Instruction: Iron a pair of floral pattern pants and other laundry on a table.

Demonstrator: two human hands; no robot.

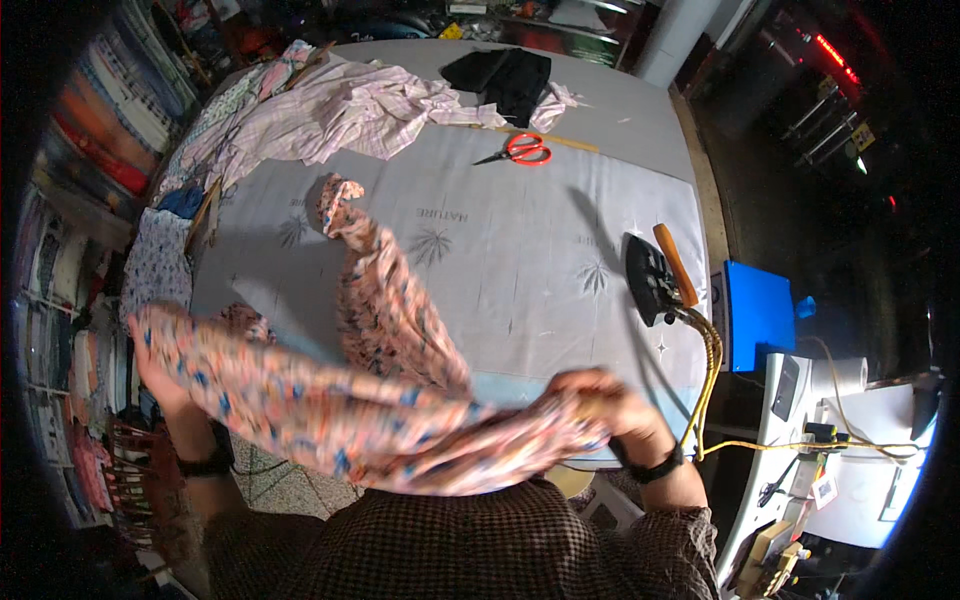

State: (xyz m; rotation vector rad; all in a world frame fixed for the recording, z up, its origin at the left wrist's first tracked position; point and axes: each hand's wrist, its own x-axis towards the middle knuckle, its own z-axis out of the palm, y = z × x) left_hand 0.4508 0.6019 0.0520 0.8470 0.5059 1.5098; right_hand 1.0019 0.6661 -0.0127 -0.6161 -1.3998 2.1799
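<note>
A pink floral cloth with blue and orange specks is stretched between my two hands, blurred by motion and sagging in the middle. My left hand holds its left end, the fingers partly hidden by the fabric. At the other end my right hand grips a bunched part. A long, sleeve-like piece of the same print trails away over the padded grey table cover and ends in a gathered ruffle. Another bit of this print shows on the table behind the left part.
An iron with a wooden handle and yellow cord rests at the table's right edge, beside a blue box. Red-handled scissors lie farther back. Plaid cloth and black cloth cover the far side. Fabric shelves stand left.
</note>
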